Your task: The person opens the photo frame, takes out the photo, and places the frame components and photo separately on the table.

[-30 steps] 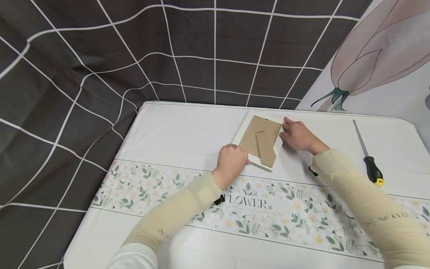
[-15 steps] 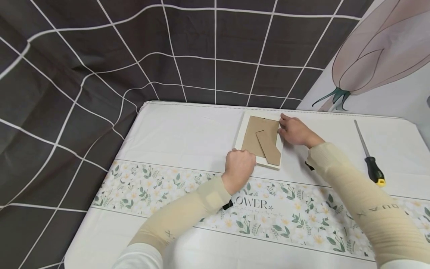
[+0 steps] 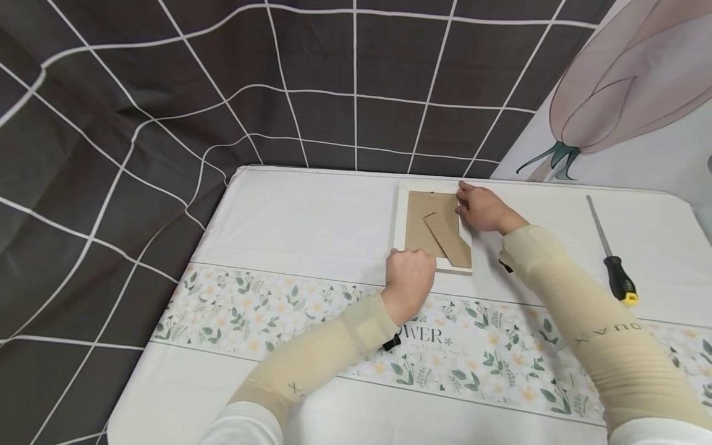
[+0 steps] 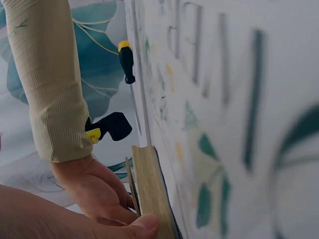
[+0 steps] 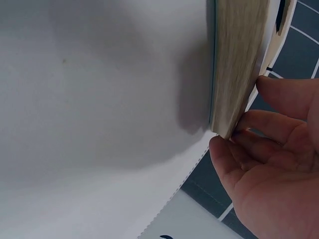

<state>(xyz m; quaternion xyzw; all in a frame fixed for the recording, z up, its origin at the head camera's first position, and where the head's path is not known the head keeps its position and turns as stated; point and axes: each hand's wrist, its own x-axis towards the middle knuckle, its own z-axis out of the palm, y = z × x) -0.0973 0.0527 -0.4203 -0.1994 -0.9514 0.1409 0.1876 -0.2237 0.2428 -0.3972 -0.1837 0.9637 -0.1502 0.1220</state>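
Toward the far edge of the white tablecloth, a pale wooden photo frame is lying back side up, its long axis running from near to far. From the left hand it is stretching ahead and rightward; from the right hand it is extending leftward and nearward. Neither hand is nearer, since both are touching it: the left is gripping the near left corner, its thumb pressing the near edge, while the right is pinching the far right corner. A brown easel leg is slanting across the backing board, its wider end pointing to the near right corner.

The frame's front is facing down, out of sight, and the left hand is covering its corner. Whether the frame is resting wholly flat, I cannot tell. Both wrist views are cutting off most of it. Well apart on the right, a black-and-yellow-handled tool is lying (screwdriver or file; its tip is too small to say).
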